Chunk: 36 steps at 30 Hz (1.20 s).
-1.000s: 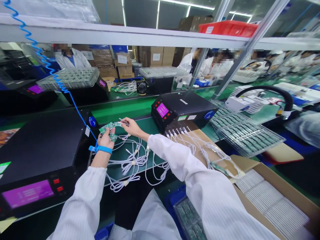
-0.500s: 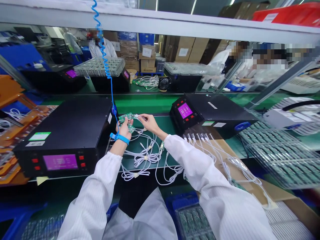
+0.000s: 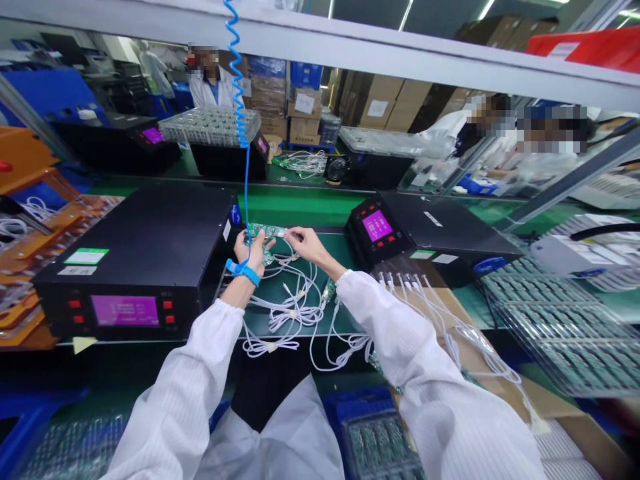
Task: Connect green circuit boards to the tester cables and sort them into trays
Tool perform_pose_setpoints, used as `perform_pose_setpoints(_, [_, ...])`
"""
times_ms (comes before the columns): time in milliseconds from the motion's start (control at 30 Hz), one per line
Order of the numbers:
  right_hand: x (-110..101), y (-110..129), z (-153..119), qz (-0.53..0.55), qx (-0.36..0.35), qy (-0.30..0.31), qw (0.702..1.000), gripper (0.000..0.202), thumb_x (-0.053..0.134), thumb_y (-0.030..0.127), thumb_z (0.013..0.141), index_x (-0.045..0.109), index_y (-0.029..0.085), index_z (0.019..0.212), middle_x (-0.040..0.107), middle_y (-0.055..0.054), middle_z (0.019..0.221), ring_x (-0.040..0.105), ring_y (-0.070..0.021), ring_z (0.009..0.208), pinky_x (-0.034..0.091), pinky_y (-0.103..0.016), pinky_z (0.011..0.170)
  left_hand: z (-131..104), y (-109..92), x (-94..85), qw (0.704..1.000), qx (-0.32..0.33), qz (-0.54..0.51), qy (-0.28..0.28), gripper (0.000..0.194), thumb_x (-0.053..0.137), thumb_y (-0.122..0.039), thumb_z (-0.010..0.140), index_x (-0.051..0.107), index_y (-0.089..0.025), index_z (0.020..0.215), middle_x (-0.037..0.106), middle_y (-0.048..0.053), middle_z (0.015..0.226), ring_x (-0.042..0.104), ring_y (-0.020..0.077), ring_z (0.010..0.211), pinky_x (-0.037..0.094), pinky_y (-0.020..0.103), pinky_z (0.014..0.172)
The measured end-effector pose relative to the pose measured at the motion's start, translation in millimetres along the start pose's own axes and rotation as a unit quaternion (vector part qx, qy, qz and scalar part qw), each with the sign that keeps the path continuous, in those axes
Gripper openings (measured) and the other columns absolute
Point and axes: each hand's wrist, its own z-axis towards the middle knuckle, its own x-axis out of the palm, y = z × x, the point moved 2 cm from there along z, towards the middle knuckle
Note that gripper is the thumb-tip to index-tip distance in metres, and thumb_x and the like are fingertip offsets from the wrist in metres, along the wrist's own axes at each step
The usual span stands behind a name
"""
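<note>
My left hand point(image 3: 251, 252) is closed on green circuit boards; one circuit board point(image 3: 267, 231) points to the right, and a second board point(image 3: 268, 257) shows below the fingers. My right hand point(image 3: 306, 244) pinches a white cable's plug point(image 3: 284, 233) at the right end of the upper board. Whether the plug is fully seated cannot be made out. A blue wrist strap point(image 3: 243, 272) with a coiled cord circles my left wrist. Below both hands, several bundled white cables point(image 3: 295, 315) lie on the green mat.
Black boxes with purple screens stand at left point(image 3: 135, 247) and right point(image 3: 440, 227). Plugs in a row point(image 3: 403, 279) sit on cardboard at the right. Clear trays of boards point(image 3: 560, 313) lie farther right. A metal shelf beam point(image 3: 350, 50) crosses above; people in white coats are beyond.
The right hand's plug now meets the end of the upper board, which lies more level. The view has shifted slightly, moving the scene rightward.
</note>
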Motion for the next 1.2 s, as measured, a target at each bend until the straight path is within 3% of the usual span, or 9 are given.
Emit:
perform_pose_setpoints(200, [-1.1, 0.2, -0.2, -0.029, -0.027, 0.000, 0.999, 0.032, 0.061, 0.039, 0.094, 0.078, 0.012, 0.096, 0.066, -0.002, 0.075, 0.049, -0.0130, 0.063, 0.040, -0.027, 0.064, -2.2, 1.3, -5.6, 0.999, -0.008, 0.035, 0.015, 0.032, 0.085, -0.015, 0.073, 0.056, -0.017, 0.086, 0.066, -0.001, 0.074, 0.068, 0.0141, 0.065, 0.062, 0.030, 0.062])
perform_pose_setpoints(400, [0.1, -2.9, -0.7, -0.006, -0.035, 0.003, 0.999, 0.026, 0.062, 0.033, 0.095, 0.080, 0.016, 0.102, 0.076, -0.008, 0.098, 0.065, -0.0179, 0.083, 0.050, -0.030, 0.080, -2.7, 2.3, -8.4, 0.998, 0.029, 0.063, -0.002, 0.031, 0.088, -0.024, 0.073, 0.060, -0.017, 0.083, 0.063, -0.001, 0.073, 0.064, 0.0114, 0.063, 0.057, 0.021, 0.056])
perform_pose_setpoints(500, [-4.4, -9.0, 2.6, 0.022, -0.018, -0.052, 0.998, 0.023, 0.065, 0.032, 0.096, 0.081, 0.018, 0.105, 0.077, -0.010, 0.112, 0.070, -0.0220, 0.103, 0.051, -0.034, 0.095, -0.7, 3.6, -9.2, 0.995, 0.061, 0.077, -0.017, 0.025, 0.084, -0.031, 0.079, 0.064, -0.017, 0.080, 0.053, -0.005, 0.064, 0.052, 0.0066, 0.051, 0.046, 0.016, 0.047])
perform_pose_setpoints(567, [-9.4, -12.8, 3.7, 0.025, 0.010, -0.101, 0.995, 0.023, 0.067, 0.032, 0.096, 0.081, 0.018, 0.106, 0.077, -0.011, 0.114, 0.070, -0.0237, 0.105, 0.051, -0.037, 0.098, -0.8, 4.7, -9.9, 0.993, 0.079, 0.086, -0.020, 0.025, 0.082, -0.035, 0.080, 0.066, -0.016, 0.079, 0.050, -0.006, 0.062, 0.046, 0.0049, 0.046, 0.042, 0.016, 0.044])
perform_pose_setpoints(633, [-12.7, -13.9, 2.2, 0.006, 0.030, -0.117, 0.993, 0.025, 0.067, 0.035, 0.096, 0.081, 0.017, 0.107, 0.078, -0.012, 0.110, 0.071, -0.0246, 0.101, 0.052, -0.038, 0.095, -2.3, 5.4, -10.4, 0.991, 0.091, 0.096, -0.014, 0.028, 0.085, -0.038, 0.076, 0.067, -0.016, 0.077, 0.053, -0.005, 0.064, 0.046, 0.0043, 0.045, 0.040, 0.017, 0.042])
perform_pose_setpoints(833, [-10.0, -12.9, -6.9, -0.027, -0.023, -0.058, 0.998, 0.024, 0.061, 0.033, 0.099, 0.079, 0.019, 0.107, 0.076, -0.009, 0.106, 0.068, -0.0207, 0.099, 0.052, -0.035, 0.093, -8.3, 2.6, -10.4, 0.987, 0.113, 0.115, 0.008, 0.037, 0.090, -0.043, 0.068, 0.075, -0.014, 0.087, 0.059, -0.003, 0.065, 0.046, 0.0043, 0.044, 0.033, 0.017, 0.039])
perform_pose_setpoints(1033, [-18.0, -34.8, 4.7, 0.136, 0.075, -0.113, 0.982, 0.032, 0.066, 0.035, 0.091, 0.056, 0.019, 0.117, 0.072, -0.002, 0.090, 0.072, -0.0161, 0.075, 0.059, -0.032, 0.076, -15.8, -3.2, -9.3, 0.986, 0.124, 0.107, 0.043, 0.043, 0.091, -0.048, 0.065, 0.077, -0.015, 0.090, 0.064, 0.000, 0.071, 0.047, 0.0043, 0.047, 0.036, 0.018, 0.041])
perform_pose_setpoints(1100, [-19.6, -36.1, 7.8, 0.174, 0.077, -0.094, 0.977, 0.043, 0.073, 0.037, 0.085, 0.051, 0.022, 0.118, 0.070, 0.000, 0.092, 0.072, -0.0153, 0.069, 0.060, -0.031, 0.071, -18.2, -4.3, -8.0, 0.986, 0.128, 0.098, 0.053, 0.044, 0.091, -0.049, 0.064, 0.078, -0.016, 0.090, 0.065, 0.001, 0.074, 0.048, 0.0041, 0.047, 0.036, 0.018, 0.041])
perform_pose_setpoints(1200, [-18.2, -31.2, 8.5, 0.197, 0.067, -0.021, 0.978, 0.035, 0.073, 0.044, 0.085, 0.057, 0.020, 0.106, 0.071, -0.003, 0.091, 0.074, -0.0175, 0.073, 0.060, -0.031, 0.071, -19.0, -4.5, -6.2, 0.987, 0.128, 0.089, 0.046, 0.043, 0.091, -0.049, 0.064, 0.078, -0.016, 0.087, 0.065, 0.000, 0.074, 0.048, 0.0040, 0.047, 0.035, 0.018, 0.042])
